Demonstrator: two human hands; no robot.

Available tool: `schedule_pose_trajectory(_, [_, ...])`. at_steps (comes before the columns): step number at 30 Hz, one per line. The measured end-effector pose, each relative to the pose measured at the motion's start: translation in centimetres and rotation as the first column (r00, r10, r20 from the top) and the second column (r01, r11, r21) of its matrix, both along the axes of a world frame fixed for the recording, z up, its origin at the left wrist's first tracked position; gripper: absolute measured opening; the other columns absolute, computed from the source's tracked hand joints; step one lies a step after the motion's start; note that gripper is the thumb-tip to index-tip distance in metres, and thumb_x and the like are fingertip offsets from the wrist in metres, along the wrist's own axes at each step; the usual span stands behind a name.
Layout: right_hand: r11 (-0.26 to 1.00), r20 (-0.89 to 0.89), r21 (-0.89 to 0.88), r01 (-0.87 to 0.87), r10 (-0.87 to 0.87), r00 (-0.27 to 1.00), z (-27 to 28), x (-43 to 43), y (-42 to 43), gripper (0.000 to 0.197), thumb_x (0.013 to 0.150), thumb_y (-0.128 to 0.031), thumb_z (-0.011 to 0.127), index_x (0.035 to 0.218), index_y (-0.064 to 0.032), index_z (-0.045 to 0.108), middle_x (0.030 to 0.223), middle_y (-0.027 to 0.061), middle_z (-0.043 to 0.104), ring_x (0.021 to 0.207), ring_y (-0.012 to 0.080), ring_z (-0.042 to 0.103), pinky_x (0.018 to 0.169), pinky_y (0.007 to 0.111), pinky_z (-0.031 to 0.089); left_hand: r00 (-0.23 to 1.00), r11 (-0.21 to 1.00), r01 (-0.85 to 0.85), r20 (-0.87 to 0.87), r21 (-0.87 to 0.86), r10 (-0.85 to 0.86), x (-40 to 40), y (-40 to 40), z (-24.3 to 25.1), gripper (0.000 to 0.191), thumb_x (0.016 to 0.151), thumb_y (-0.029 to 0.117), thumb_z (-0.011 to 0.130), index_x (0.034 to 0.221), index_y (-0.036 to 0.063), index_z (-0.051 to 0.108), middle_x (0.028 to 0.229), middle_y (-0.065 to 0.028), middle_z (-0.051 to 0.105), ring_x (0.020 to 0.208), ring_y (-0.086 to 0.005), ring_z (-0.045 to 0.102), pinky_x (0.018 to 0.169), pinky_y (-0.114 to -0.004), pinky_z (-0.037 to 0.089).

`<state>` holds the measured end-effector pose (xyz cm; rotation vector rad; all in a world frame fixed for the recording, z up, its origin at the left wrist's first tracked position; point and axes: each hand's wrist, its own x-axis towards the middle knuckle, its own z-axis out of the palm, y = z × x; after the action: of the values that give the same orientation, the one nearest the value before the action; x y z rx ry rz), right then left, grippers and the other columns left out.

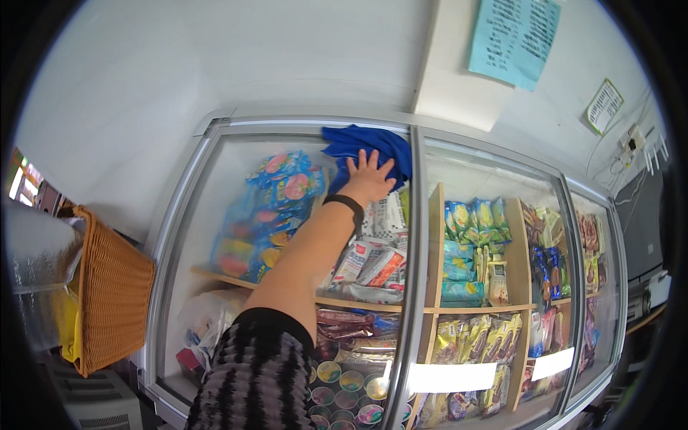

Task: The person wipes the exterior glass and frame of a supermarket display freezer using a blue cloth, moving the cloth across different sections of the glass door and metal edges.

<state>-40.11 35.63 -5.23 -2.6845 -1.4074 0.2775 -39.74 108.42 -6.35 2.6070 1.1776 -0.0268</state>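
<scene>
My left hand [368,176], a dark band round its wrist, lies palm down with fingers spread on a blue cloth [371,138]. The bunched cloth rests on the left glass lid of a chest freezer, in the lid's far right corner against the metal frame [415,226]. Under the glass, below and beside the hand, are white ice-cream packets [352,260] and blue packets with pink pictures [295,185]. My right hand is out of view.
Wooden dividers [473,310] part more wrapped ice creams [475,220] and round tubs [344,399] inside the freezer. An orange wicker basket [115,295] stands at its left side. A wall [301,54] rises behind, with a blue written sheet [513,40] and a wall socket [632,142].
</scene>
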Motion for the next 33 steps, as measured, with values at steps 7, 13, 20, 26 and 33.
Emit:
schedule_pose_trajectory(7, [0.999, 0.033, -0.015, -0.04, 0.041, 0.999, -0.7, 1.3, -0.9, 0.058, 0.09, -0.038, 0.039, 0.134, 0.0001, 0.033, 0.135, 0.0251, 0.034, 0.124, 0.0441, 0.028, 0.104, 0.055, 0.015, 0.976, 0.974, -0.216, -0.019, 0.065, 0.218, -11.8, 3.1, -0.6, 0.058, 0.088, 0.052, 0.036, 0.14, 0.0288, 0.026, 0.15, -0.0113, 0.011, 0.137, -0.0373, 0.006, 0.105, -0.059, 0.007])
schedule_pose_trajectory(13, [1.0, 0.042, 0.013, 0.003, -0.003, 0.999, -1.5, 1.9, -0.5, 0.058, 0.089, -0.038, 0.04, 0.134, -0.0013, 0.034, 0.135, 0.0242, 0.034, 0.125, 0.044, 0.027, 0.104, 0.055, 0.013, 0.747, 0.75, -0.661, -0.085, 0.009, 0.659, -32.5, 3.5, -1.6, 0.061, 0.089, 0.052, 0.035, 0.142, 0.029, 0.019, 0.15, -0.0104, 0.008, 0.137, -0.0368, 0.002, 0.106, -0.058, 0.006])
schedule_pose_trajectory(20, [0.996, 0.075, 0.087, -0.036, 0.029, 0.997, 0.0, 1.3, 2.8, 0.056, 0.091, -0.039, 0.035, 0.133, -0.0019, 0.036, 0.134, 0.0226, 0.037, 0.126, 0.0388, 0.029, 0.104, 0.05, 0.017, 0.612, 0.608, -0.789, -0.216, -0.09, 0.761, -39.0, -7.1, 0.5, 0.065, 0.089, 0.05, 0.035, 0.144, 0.0264, 0.01, 0.151, -0.0119, 0.001, 0.137, -0.0392, -0.003, 0.105, -0.06, 0.006])
schedule_pose_trajectory(26, [0.994, 0.081, 0.103, -0.034, 0.025, 0.996, -0.3, 1.4, 2.8, 0.058, 0.091, -0.04, 0.035, 0.134, -0.0015, 0.035, 0.137, 0.0224, 0.035, 0.128, 0.039, 0.027, 0.105, 0.049, 0.016, 0.678, 0.629, -0.735, -0.262, -0.254, 0.687, -34.3, -18.0, 2.6, 0.072, 0.087, 0.043, 0.043, 0.144, 0.0174, 0.008, 0.149, -0.0198, -0.004, 0.134, -0.0463, -0.003, 0.104, -0.061, 0.008])
schedule_pose_trajectory(33, [0.981, -0.14, 0.189, -0.045, 0.072, 0.988, 3.0, 0.3, 7.2, 0.057, 0.077, -0.006, 0.048, 0.133, 0.0, 0.034, 0.137, 0.0227, 0.033, 0.126, 0.041, 0.031, 0.105, 0.047, 0.021, 0.952, 0.807, -0.262, -0.006, -0.53, 0.305, -29.5, -27.7, 4.1, 0.073, 0.079, 0.035, 0.058, 0.138, 0.0049, 0.027, 0.139, -0.0295, 0.027, 0.131, -0.0403, 0.025, 0.106, -0.044, 0.025])
